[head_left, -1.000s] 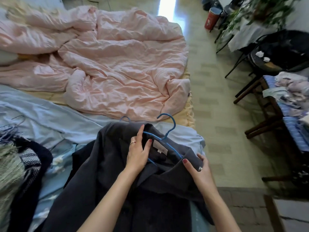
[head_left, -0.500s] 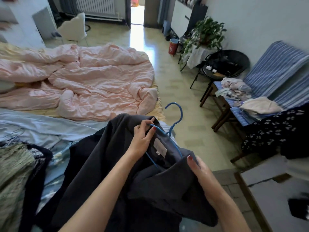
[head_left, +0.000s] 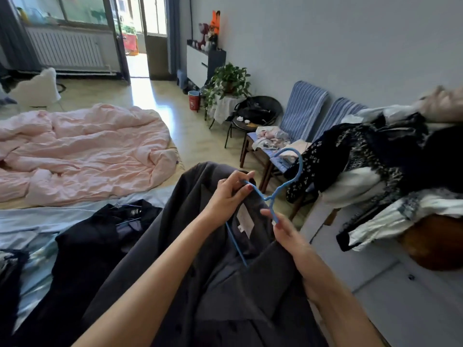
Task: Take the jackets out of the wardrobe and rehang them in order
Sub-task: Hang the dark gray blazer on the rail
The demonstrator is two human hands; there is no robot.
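Two hands work on one dark grey jacket (head_left: 200,284), which is lifted off the foot edge of the bed (head_left: 30,221) and hangs toward the person. The left hand (head_left: 226,196) pinches the collar together with one shoulder arm of the blue hanger (head_left: 275,194); the right hand (head_left: 288,234) has its fingertips closed on the hanger's other arm just below the neck, with the lapel draped under the wrist.

The cloth looks thick and limp, likely fairly heavy, so it will probably sag and slide off a thin hanger unless both shoulders are seated. The hanger looks like slim coated wire, light and somewhat springy; the best hold is probably at the neck under the hook, with the collar steadied by the other hand. A second dark jacket (head_left: 105,236) lies flat on the bed near its foot edge.
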